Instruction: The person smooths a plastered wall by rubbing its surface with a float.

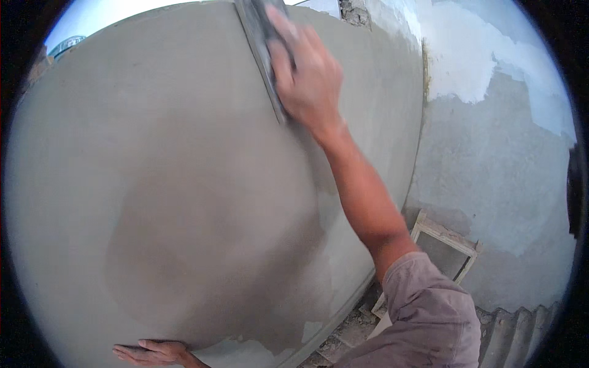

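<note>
A freshly plastered grey wall is filling most of the view, its surface smooth, with a darker, damper patch spreading across the lower middle. To the right, a second wall is meeting it at a corner, showing rough grey render below and uneven white patches above. At the foot of that corner, a wooden frame is leaning against the rendered wall, with bits of rubble lying on the ground beside it.

The person's right arm, in a rolled mauve sleeve, is reaching up and across from the lower right. The right hand is curling tightly around the handle of a steel plastering trowel, whose long narrow blade is pressing flat against the upper part of the plastered wall, running steeply from the top edge down to just beside the wrist.

At the bottom edge, the left hand is lying open and flat against the low part of the same wall, fingers stretched out, gripping nothing.
</note>
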Tool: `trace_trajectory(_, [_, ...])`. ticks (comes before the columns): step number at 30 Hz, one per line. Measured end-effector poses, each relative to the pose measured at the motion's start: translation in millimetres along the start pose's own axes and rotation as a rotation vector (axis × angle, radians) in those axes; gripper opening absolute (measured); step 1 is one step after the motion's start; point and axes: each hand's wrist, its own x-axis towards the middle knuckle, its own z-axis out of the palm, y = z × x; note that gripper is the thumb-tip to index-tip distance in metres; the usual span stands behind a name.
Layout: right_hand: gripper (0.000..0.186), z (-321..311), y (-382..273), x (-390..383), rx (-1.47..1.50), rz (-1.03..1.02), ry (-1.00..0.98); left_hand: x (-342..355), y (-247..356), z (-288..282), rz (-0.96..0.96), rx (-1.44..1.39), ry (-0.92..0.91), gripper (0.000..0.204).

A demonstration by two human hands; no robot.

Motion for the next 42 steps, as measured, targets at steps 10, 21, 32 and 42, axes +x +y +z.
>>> trace_trajectory(10, [0.044,-19.5,127.4,-69.1,-0.201,0.330,0.148,-0.8,-2.7,3.7,-0.004,0.037,-0.008,0.061])
trace_trajectory(21, [0.047,-77.7,1.5,-310.4,-0.075,0.685,0.130,-1.4,1.5,2.4,0.008,0.009,0.027,0.061])
trace_trajectory(32, [0.044,-72.8,150.9,-245.9,-0.327,1.033,0.110,1.4,-7.0,2.6,0.041,0.016,0.017,0.063])
trace_trajectory(42, [0.047,-60.7,65.9,-226.9,-0.048,0.488,-0.043,-2.8,-6.2,4.3,-0.023,0.023,-0.005,0.062])
